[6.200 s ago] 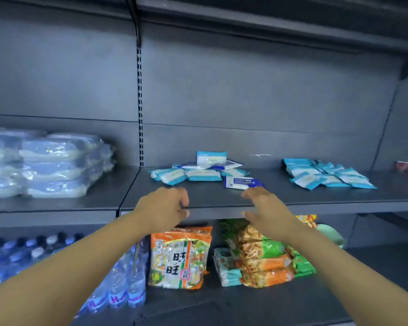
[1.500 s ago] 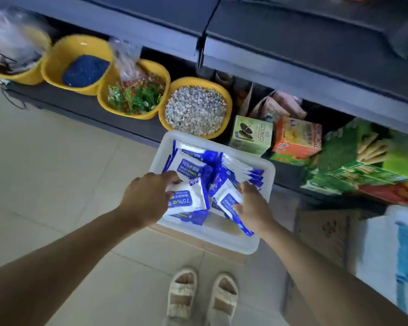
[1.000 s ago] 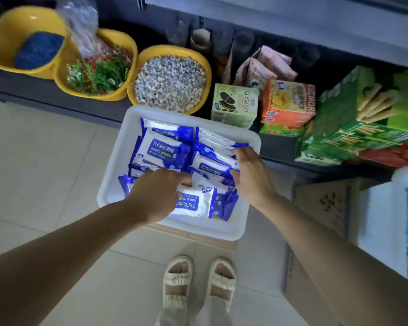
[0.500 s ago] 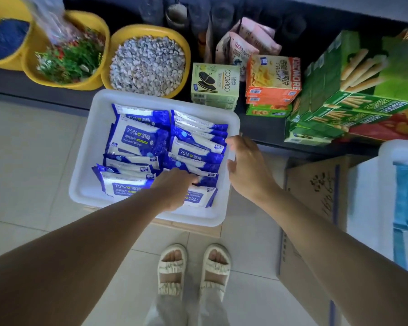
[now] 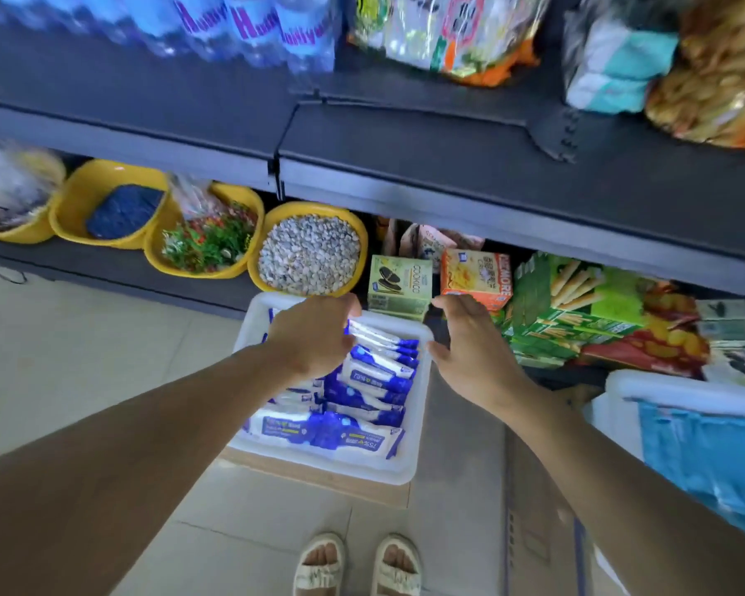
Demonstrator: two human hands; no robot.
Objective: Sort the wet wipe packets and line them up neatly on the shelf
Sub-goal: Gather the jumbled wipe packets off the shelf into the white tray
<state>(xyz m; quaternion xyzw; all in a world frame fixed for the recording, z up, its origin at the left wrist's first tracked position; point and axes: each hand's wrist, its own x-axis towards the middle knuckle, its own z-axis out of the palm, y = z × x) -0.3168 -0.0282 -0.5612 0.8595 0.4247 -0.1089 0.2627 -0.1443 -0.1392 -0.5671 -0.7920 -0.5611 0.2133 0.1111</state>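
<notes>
A white bin (image 5: 406,470) on the floor holds several blue-and-white wet wipe packets (image 5: 373,376), set in rows, with one long packet (image 5: 327,432) lying across the front. My left hand (image 5: 315,335) hovers over the bin's far left part, back up, fingers loosely bent, and I see nothing in it. My right hand (image 5: 469,344) is just past the bin's right rim with its fingers spread and empty. The packets under my left hand are hidden.
Above the bin juts a dark shelf edge (image 5: 448,187). On the lowest shelf are yellow bowls, one of pebbles (image 5: 310,251), a cookie box (image 5: 398,281) and green boxes (image 5: 577,303). A second white bin with light blue packets (image 5: 706,449) stands right, beside a cardboard box (image 5: 543,509).
My left hand let go of the packet at the bin's front. Both hands have lifted off the packets toward the shelf, and my view has tilted up.
</notes>
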